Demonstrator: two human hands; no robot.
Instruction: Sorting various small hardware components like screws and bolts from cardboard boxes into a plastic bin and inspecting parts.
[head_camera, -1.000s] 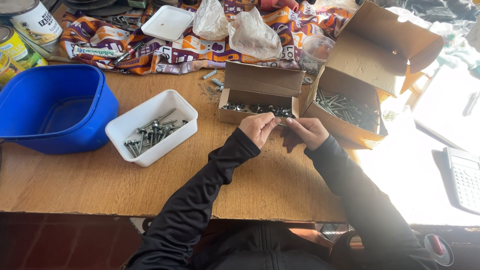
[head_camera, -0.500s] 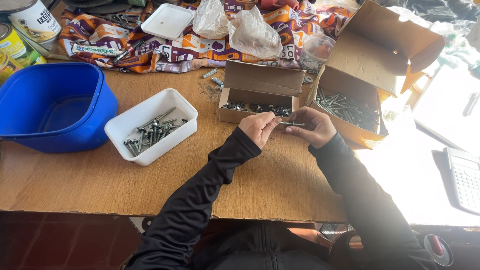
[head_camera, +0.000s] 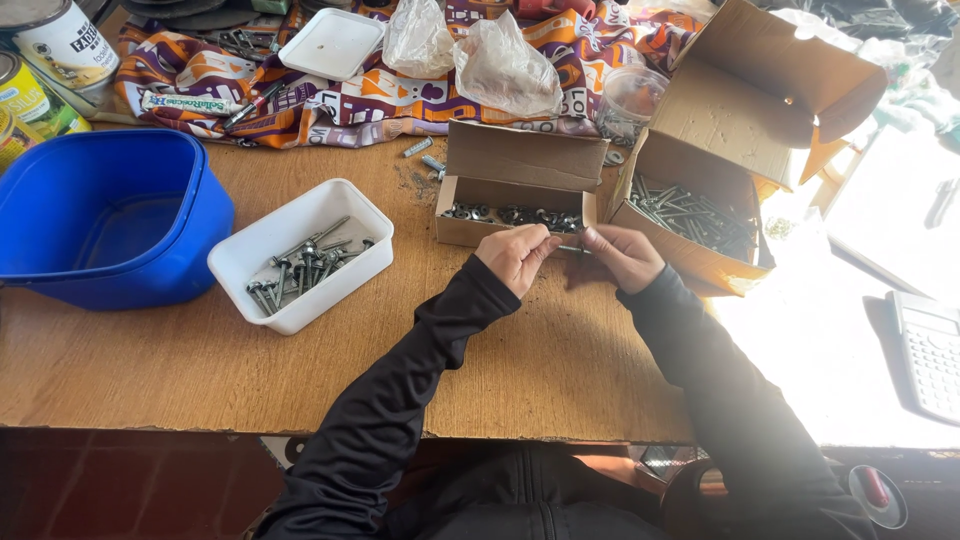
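While both hands meet over the middle of the wooden surface (head_camera: 200, 370), we read the scene from left to right. At far left stands a blue tub (head_camera: 110, 215), and just beside it a white tray (head_camera: 262, 245) that carries a heap of finished-looking bolts (head_camera: 305, 265). Further right, a small cardboard box (head_camera: 515, 200) with its flap raised holds a row of nuts or washers (head_camera: 510, 215); which of the two we cannot tell.

Directly in front of that box our left hand (head_camera: 515, 258) is closed in a pinch, thumb against fingertips, on one end of a single bolt (head_camera: 573, 249). Our right hand (head_camera: 622, 256) is likewise curled shut around the other end, so the bolt lies level between the two hands, just above the surface. Whether a small fitting already sits on its shank is hidden by the fingers.

At right, a larger open carton (head_camera: 690, 255) is filled with loose long bolts (head_camera: 690, 215).

We judge the step in hand to be the fitting of a small part onto the bolt. The next move would call for a steady grip on one end while the other fingers turn, with the piece kept in line with the shank.
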